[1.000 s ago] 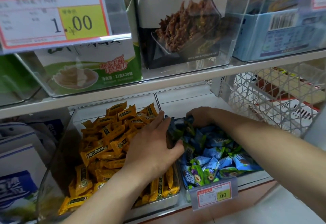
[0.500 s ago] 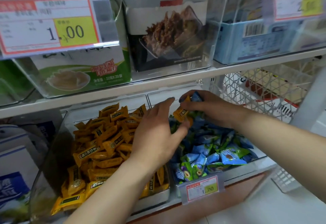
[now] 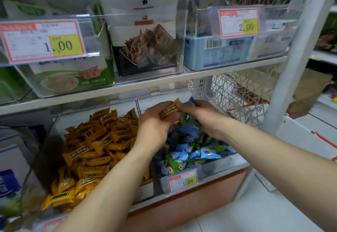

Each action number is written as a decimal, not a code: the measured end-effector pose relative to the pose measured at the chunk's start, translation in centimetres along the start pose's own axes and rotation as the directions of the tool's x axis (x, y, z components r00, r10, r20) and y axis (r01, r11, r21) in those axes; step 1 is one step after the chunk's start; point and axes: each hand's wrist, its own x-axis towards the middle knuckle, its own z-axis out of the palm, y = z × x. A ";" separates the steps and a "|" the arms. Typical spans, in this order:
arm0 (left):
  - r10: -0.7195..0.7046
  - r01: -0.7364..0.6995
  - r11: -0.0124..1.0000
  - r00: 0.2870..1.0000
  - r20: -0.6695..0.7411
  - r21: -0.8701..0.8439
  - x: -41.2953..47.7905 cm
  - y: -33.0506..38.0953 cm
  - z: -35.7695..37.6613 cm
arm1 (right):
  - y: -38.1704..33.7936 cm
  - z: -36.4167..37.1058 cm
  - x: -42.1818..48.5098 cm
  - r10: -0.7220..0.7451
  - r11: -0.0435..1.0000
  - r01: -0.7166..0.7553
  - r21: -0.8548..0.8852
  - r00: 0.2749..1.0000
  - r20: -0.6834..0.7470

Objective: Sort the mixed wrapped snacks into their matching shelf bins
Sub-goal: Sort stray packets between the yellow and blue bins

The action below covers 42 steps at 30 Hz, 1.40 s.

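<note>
Centre frame: left hand point(image 3: 155, 129) grips yellow snack point(image 3: 169, 111). Right hand point(image 3: 204, 117) clutches blue snack point(image 3: 191, 102), thumb touching the yellow one's end. Yellow bin point(image 3: 54, 135) lower left; blue bin point(image 3: 211, 168) under the hands.

I see one yellow snack point(image 3: 169, 111) held tilted above the right bin point(image 3: 215, 166) of blue-green snacks point(image 3: 191, 151) — the left bin point(image 3: 76, 120) beside it is heaped with matching yellow packets point(image 3: 102, 140).

Green-and-white carton point(image 3: 73, 78), dark snack box point(image 3: 145, 49), blue box point(image 3: 218, 53), white mesh basket point(image 3: 237, 93), price tag marked 1.00 point(image 3: 43, 42)
</note>
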 end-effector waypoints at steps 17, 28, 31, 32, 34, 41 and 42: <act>-0.122 0.123 0.979 0.992 0.014 -0.160 -1.0 1.0 -3.8 | -0.4 0.5 -1.1 0.036 0.999 -0.034 -0.028 0.997 0.075; -0.010 0.124 0.743 0.985 -0.175 0.658 -0.1 -2.7 -13.8 | -0.6 1.5 0.9 -0.121 0.121 -0.023 -0.992 0.992 -0.038; -0.166 0.243 0.611 0.970 -0.178 0.754 -0.5 -3.3 -15.2 | -0.5 2.5 -0.2 -0.096 0.022 0.015 -1.000 0.995 0.013; -0.184 0.267 0.619 0.964 -0.194 0.739 -0.8 -3.1 -15.5 | -0.4 2.7 -0.6 -0.086 -0.021 0.035 -0.999 0.996 0.036; -0.136 0.249 0.674 0.967 -0.215 0.695 -1.8 -2.0 -15.7 | -0.4 3.1 -1.8 -0.079 -0.077 0.075 -0.994 0.994 0.081; 0.126 -0.276 0.766 0.950 0.286 0.581 -10.1 3.3 -8.8 | -0.8 1.5 -10.1 -0.172 0.197 0.211 -0.957 0.969 0.178; 0.070 -0.303 0.778 0.912 0.403 0.551 -11.6 3.0 -7.3 | -0.1 0.8 -11.7 -0.188 0.234 0.228 -0.945 0.964 0.186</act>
